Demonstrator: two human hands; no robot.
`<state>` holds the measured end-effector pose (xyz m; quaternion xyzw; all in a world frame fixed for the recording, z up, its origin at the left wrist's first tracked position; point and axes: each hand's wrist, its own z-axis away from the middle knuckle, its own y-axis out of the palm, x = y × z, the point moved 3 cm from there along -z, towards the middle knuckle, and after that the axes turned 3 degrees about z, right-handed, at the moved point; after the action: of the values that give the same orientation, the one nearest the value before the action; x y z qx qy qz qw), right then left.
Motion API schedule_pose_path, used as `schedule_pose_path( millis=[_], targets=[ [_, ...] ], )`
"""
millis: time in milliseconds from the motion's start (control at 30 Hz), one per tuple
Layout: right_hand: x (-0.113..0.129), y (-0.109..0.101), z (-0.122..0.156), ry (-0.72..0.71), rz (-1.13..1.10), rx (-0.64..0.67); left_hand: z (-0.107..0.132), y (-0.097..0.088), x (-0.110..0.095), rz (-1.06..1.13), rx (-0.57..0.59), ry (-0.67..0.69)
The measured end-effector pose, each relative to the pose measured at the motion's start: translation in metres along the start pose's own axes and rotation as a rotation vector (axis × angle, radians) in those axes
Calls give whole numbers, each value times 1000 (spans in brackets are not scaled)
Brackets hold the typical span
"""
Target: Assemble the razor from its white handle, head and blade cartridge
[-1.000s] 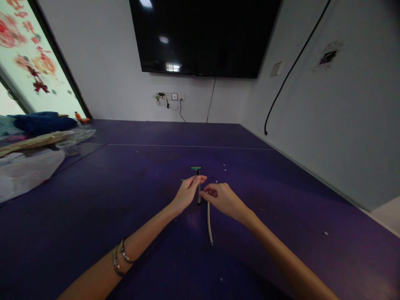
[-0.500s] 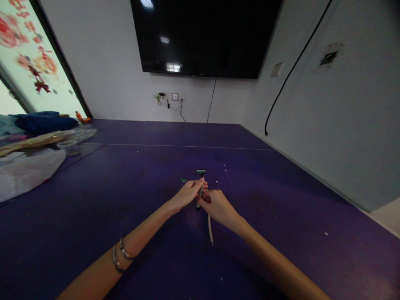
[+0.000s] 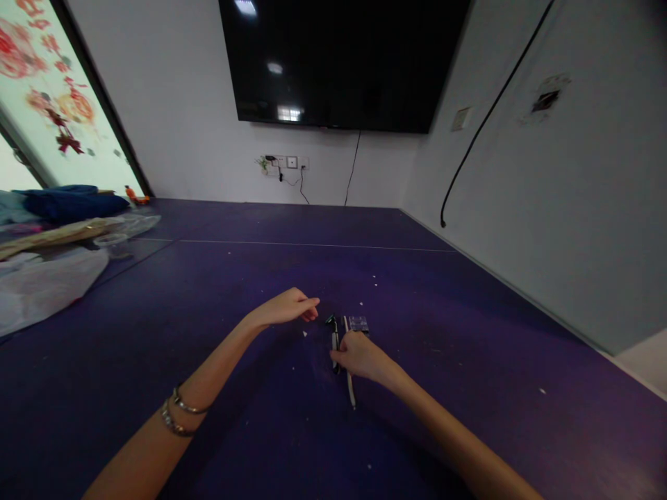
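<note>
the pale tube (image 3: 351, 390) is hidden partway along.

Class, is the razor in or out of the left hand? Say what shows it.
Out: a gap separates the razor from the left hand; the right hand touches its handle.

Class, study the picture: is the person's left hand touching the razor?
No, the left hand is apart from the razor, with the purple surface showing between them.
</note>
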<state>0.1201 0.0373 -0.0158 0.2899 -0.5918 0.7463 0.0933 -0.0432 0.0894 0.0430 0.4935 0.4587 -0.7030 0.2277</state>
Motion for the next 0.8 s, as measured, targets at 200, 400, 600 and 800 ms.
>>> schedule_pose_path(
  millis=[200,400,600,800],
  targets=[
    [-1,2,-1,19,-29,23,-3,-1,4,6,5,21],
    [-2,3,-1,-15,-6,6,-2,-2,3,-17,-4,23],
    [-4,8,-3,6,28,-5,-10,-10,18,-80,-26,61],
    [-1,-22,1,-19,-8,-48,-25,-29,50,-613,-357,119]
  ],
)
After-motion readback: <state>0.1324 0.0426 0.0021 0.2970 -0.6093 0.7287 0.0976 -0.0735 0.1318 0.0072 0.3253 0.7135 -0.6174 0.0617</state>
